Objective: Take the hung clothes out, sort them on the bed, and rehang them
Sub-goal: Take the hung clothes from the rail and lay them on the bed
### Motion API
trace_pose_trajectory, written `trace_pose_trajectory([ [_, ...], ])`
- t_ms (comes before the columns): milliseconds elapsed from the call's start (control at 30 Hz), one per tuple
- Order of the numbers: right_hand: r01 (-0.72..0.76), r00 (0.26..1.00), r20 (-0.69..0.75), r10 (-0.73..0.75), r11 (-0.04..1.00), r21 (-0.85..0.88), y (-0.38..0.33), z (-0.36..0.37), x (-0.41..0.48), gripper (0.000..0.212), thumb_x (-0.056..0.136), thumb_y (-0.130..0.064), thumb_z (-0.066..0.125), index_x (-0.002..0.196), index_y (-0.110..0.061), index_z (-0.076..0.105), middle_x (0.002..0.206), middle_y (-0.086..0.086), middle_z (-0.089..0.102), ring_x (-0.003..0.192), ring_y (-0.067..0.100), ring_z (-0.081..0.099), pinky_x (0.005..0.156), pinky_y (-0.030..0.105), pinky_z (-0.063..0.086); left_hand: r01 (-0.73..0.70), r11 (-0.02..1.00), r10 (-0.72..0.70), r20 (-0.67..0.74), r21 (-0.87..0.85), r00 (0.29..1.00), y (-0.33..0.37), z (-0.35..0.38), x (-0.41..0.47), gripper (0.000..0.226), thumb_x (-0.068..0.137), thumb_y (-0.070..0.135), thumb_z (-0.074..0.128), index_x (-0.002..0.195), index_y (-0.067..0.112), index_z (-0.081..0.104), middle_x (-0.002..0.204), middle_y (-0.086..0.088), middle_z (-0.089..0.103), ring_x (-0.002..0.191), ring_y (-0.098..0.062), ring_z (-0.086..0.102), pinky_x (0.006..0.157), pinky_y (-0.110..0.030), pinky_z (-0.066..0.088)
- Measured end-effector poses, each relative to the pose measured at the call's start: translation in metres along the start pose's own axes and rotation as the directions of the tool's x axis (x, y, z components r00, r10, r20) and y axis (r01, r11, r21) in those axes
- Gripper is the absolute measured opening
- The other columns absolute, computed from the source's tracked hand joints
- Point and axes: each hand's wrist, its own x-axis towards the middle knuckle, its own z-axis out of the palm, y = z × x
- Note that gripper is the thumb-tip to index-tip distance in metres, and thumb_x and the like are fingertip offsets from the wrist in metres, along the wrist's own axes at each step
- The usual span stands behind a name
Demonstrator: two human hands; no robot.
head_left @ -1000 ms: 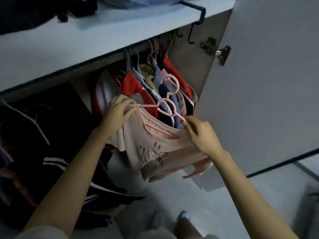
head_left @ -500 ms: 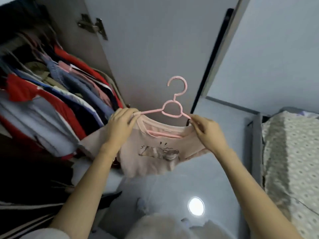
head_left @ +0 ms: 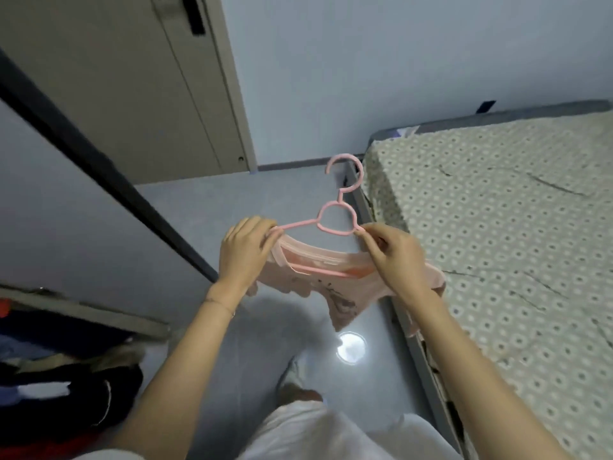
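While the bed (head_left: 497, 227) lay at right, the pink hanger (head_left: 335, 224) with its shirt (head_left: 331, 280) was pinched at mid-frame by the left hand (head_left: 245, 250) and right hand (head_left: 394, 254)

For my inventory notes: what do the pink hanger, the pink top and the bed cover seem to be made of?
Pink hanger: likely moulded plastic, smooth, matt; thin one-piece rod shape.
Pink top: soft thin knit, probably cotton jersey; it droops and folds limply.
Bed cover: patterned textile, matt; creases show.
Exact fibres cannot be told.
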Motion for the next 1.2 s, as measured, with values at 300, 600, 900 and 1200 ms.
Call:
trace_pose_trajectory([
  [300, -0.436, 0.84, -0.391, 0.377, 0.897, -0.073, 0.099, -0.108, 0.004, 0.02, 0.094, -0.041, 0.061, 0.094, -0.027, 0.075, 0.082, -0.005, 0.073, 0.076, 0.018, 0.066, 0.063, 0.039, 0.051, -0.357, 0.899, 0.396, 0.122, -0.255, 0.91, 0.138, 0.119, 0.15, 0.033, 0.096, 0.043, 0.049, 0.09, 0.017, 0.068, 0.08, 0.001, 0.063, 0.075, -0.022, 0.057, 0.064, -0.032, 0.041],
  [600, -0.737, 0.524, -0.674, 0.52, 0.674, -0.052, 0.172, -0.217, -0.053, 0.02, 0.093, -0.043, 0.063, 0.099, -0.03, 0.075, 0.09, -0.009, 0.074, 0.083, 0.015, 0.067, 0.066, 0.033, 0.047, -0.508, 0.63, 0.721, 0.199, -0.587, 0.664, 0.322, 0.229, 0.195, 0.034, 0.096, 0.042, 0.049, 0.094, 0.016, 0.071, 0.09, 0.0, 0.07, 0.083, -0.022, 0.063, 0.071, -0.039, 0.05],
  [900, -0.815, 0.307, -0.796, 0.521, 0.576, 0.063, 0.276, -0.315, -0.119, 0.017, 0.089, -0.042, 0.067, 0.092, -0.028, 0.076, 0.082, -0.008, 0.074, 0.076, 0.015, 0.067, 0.066, 0.035, 0.051, -0.507, 0.474, 0.818, 0.148, -0.72, 0.556, 0.496, 0.326, 0.173, 0.026, 0.097, 0.037, 0.053, 0.096, 0.018, 0.071, 0.091, 0.003, 0.069, 0.085, -0.019, 0.061, 0.077, -0.037, 0.047],
  [1200, -0.844, 0.316, -0.718, 0.62, 0.529, 0.086, 0.455, -0.382, -0.141, 0.027, 0.092, -0.046, 0.062, 0.092, -0.023, 0.076, 0.082, -0.005, 0.072, 0.075, 0.016, 0.064, 0.062, 0.03, 0.042, -0.443, 0.561, 0.783, 0.274, -0.699, 0.559, 0.619, 0.462, 0.163, 0.028, 0.097, 0.04, 0.051, 0.092, 0.02, 0.069, 0.087, 0.006, 0.066, 0.083, -0.017, 0.056, 0.079, -0.036, 0.039],
])
